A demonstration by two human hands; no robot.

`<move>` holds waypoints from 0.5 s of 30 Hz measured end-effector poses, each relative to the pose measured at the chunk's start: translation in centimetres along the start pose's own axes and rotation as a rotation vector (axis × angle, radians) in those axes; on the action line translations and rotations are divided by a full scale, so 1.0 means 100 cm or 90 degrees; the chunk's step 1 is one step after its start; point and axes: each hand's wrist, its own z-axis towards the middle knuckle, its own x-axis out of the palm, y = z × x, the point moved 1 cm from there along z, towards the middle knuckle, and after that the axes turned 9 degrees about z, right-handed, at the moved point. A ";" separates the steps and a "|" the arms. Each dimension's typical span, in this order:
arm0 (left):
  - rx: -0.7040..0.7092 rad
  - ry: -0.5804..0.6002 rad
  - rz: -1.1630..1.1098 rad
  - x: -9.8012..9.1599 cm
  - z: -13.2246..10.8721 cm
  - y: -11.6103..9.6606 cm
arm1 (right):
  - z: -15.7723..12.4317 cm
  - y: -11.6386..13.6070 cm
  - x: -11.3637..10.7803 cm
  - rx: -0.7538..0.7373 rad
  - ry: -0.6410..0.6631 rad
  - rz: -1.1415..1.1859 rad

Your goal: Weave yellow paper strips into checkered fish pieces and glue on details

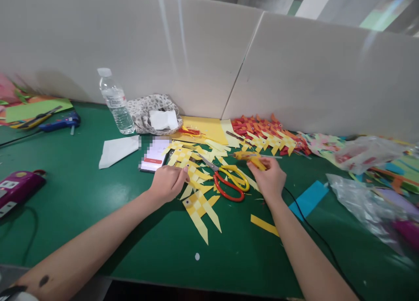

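Note:
My right hand (269,177) is closed round the handle of a yellow glue gun (249,157), whose nozzle points left over the green table (98,213). My left hand (168,182) rests with curled fingers on a pile of woven yellow paper fish (188,161), fingertips pinching one strip. One finished yellow fish (200,207) lies just below that hand. Red-and-yellow scissors (229,181) lie between my hands.
A water bottle (115,101), a patterned pouch (153,113), a phone (153,154) and white paper (117,150) sit behind. Red and yellow fish (265,133) pile at right, with plastic bags (366,154). A blue glue gun (60,122) and a purple power strip (16,188) lie left.

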 end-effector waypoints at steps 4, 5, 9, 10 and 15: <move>-0.007 0.039 0.013 -0.001 0.001 -0.002 | -0.009 0.014 -0.006 -0.136 -0.086 0.088; -0.007 0.046 0.014 -0.001 0.001 -0.002 | -0.013 0.019 -0.005 -0.177 -0.064 0.099; -0.004 0.053 0.011 -0.002 0.001 -0.002 | -0.034 0.044 0.005 -0.322 0.080 0.120; -0.004 0.054 0.013 -0.001 0.001 -0.002 | -0.039 0.050 0.008 -0.356 0.104 0.125; -0.014 0.066 0.017 -0.001 0.001 -0.001 | -0.052 0.062 0.016 -0.437 0.160 0.113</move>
